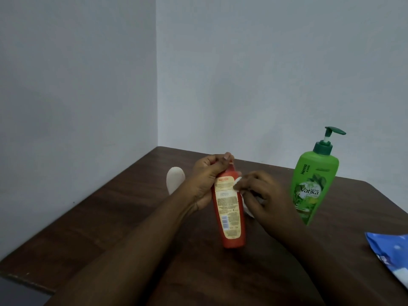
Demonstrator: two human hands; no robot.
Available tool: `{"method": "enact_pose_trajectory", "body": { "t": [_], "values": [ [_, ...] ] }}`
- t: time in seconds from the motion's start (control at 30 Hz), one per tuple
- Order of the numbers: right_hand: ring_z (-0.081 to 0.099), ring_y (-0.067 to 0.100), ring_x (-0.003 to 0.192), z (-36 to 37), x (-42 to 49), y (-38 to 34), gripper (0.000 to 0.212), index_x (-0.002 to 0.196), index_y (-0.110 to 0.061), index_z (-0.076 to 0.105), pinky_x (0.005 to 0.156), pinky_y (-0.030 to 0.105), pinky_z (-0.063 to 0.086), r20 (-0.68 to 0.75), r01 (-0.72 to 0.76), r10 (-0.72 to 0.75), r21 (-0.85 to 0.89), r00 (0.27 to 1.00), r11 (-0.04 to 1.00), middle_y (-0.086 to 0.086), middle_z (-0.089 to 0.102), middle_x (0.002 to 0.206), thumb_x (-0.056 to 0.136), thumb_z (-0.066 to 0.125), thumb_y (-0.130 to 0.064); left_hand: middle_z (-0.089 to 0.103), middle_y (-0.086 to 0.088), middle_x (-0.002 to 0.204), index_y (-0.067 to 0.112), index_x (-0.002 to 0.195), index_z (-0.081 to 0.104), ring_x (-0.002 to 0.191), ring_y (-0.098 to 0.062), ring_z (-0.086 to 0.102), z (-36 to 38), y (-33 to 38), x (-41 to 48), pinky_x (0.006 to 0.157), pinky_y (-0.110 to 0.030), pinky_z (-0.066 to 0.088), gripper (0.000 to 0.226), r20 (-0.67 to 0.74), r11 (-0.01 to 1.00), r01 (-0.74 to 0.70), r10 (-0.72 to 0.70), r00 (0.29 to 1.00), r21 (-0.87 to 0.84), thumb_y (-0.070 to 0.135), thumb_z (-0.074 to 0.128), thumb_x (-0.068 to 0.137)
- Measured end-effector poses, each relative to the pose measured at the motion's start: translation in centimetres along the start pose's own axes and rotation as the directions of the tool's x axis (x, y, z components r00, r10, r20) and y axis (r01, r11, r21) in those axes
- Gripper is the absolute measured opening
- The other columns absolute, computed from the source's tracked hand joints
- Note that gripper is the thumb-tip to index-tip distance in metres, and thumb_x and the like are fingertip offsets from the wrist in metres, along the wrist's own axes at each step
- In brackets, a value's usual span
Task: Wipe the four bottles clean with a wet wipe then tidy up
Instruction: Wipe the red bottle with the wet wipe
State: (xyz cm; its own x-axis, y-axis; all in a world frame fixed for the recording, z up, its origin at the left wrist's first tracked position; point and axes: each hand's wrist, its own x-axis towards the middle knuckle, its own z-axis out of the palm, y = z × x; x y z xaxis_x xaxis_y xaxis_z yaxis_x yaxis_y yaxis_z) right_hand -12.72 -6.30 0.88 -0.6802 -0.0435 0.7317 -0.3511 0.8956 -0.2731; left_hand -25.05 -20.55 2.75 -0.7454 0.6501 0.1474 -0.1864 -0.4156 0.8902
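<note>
My left hand (204, 180) grips the upper part of a red bottle (229, 219) with a cream label, held tilted above the table. My right hand (262, 195) holds a white wet wipe (238, 183) and presses it against the bottle's right side near the top. A green pump bottle (312, 184) labelled Vatika stands upright to the right. A white bottle (175, 178) shows partly behind my left wrist. No fourth bottle is in view.
The dark brown wooden table (110, 217) sits in a corner of two pale walls. A blue wet wipe pack (390, 255) lies at the right edge, cut off by the frame. The table's left edge drops off at the lower left.
</note>
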Motion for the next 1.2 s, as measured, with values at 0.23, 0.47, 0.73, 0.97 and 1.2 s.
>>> {"method": "enact_pose_trajectory", "body": {
  "t": [0.23, 0.47, 0.73, 0.97, 1.2],
  "values": [
    [0.066, 0.004, 0.098, -1.4, 0.4, -0.5, 0.021, 0.093, -0.024, 0.078, 0.079, 0.017, 0.052, 0.153, -0.068, 0.044, 0.150, 0.987, 0.986, -0.014, 0.068, 0.101, 0.087, 0.067, -0.007, 0.077, -0.019, 0.098, 0.009, 0.120, 0.063, 0.086, -0.032, 0.076, -1.1, 1.3, 0.4, 0.077, -0.042, 0.064, 0.038, -0.122, 0.997, -0.045, 0.037, 0.992, -0.068, 0.034, 0.073, 0.092],
    [0.072, 0.010, 0.099, -4.4, 0.5, -0.3, 0.023, 0.098, -0.023, 0.081, 0.091, 0.034, 0.057, 0.671, -0.254, 0.056, 0.201, 0.739, 0.946, -0.010, 0.077, 0.103, 0.090, 0.069, -0.005, 0.077, -0.018, 0.099, 0.005, 0.123, 0.065, 0.089, -0.032, 0.076, -1.2, 1.7, 0.5, 0.076, -0.042, 0.062, 0.054, -0.113, 0.999, -0.041, 0.038, 0.993, -0.022, 0.037, 0.080, 0.082],
    [0.065, 0.001, 0.096, -1.2, 0.3, -0.5, 0.023, 0.097, -0.016, 0.078, 0.078, 0.010, 0.048, -0.138, -0.150, 0.167, 0.126, 0.976, 0.981, -0.011, 0.069, 0.099, 0.090, 0.069, 0.004, 0.077, -0.015, 0.111, 0.005, 0.129, 0.068, 0.103, -0.030, 0.072, -0.5, 1.2, 0.0, 0.095, -0.045, 0.058, 0.046, 0.064, 0.994, -0.030, 0.023, 0.998, 0.105, 0.027, 0.070, 0.088],
    [0.062, 0.005, 0.102, 0.9, -0.4, -0.5, 0.024, 0.113, -0.013, 0.075, 0.081, 0.022, 0.054, -0.196, -0.101, 0.090, -0.046, 0.976, 0.994, -0.001, 0.068, 0.114, 0.095, 0.059, -0.014, 0.073, -0.011, 0.105, 0.004, 0.127, 0.068, 0.096, -0.025, 0.071, 0.8, 1.3, -0.9, 0.094, -0.043, 0.057, 0.057, 0.166, 0.995, -0.004, -0.012, 0.986, 0.097, 0.050, 0.055, 0.096],
    [0.062, 0.019, 0.112, 1.0, -0.4, -1.3, 0.031, 0.116, -0.005, 0.074, 0.096, 0.025, 0.049, -0.220, 0.048, -0.078, -0.137, 0.972, 0.989, 0.008, 0.068, 0.118, 0.088, 0.062, 0.001, 0.072, -0.009, 0.109, 0.010, 0.119, 0.072, 0.103, -0.024, 0.069, 1.4, 1.4, -1.1, 0.095, -0.039, 0.058, 0.061, 0.208, 0.991, -0.020, -0.008, 0.978, 0.132, 0.060, 0.050, 0.093]
  ]
}}
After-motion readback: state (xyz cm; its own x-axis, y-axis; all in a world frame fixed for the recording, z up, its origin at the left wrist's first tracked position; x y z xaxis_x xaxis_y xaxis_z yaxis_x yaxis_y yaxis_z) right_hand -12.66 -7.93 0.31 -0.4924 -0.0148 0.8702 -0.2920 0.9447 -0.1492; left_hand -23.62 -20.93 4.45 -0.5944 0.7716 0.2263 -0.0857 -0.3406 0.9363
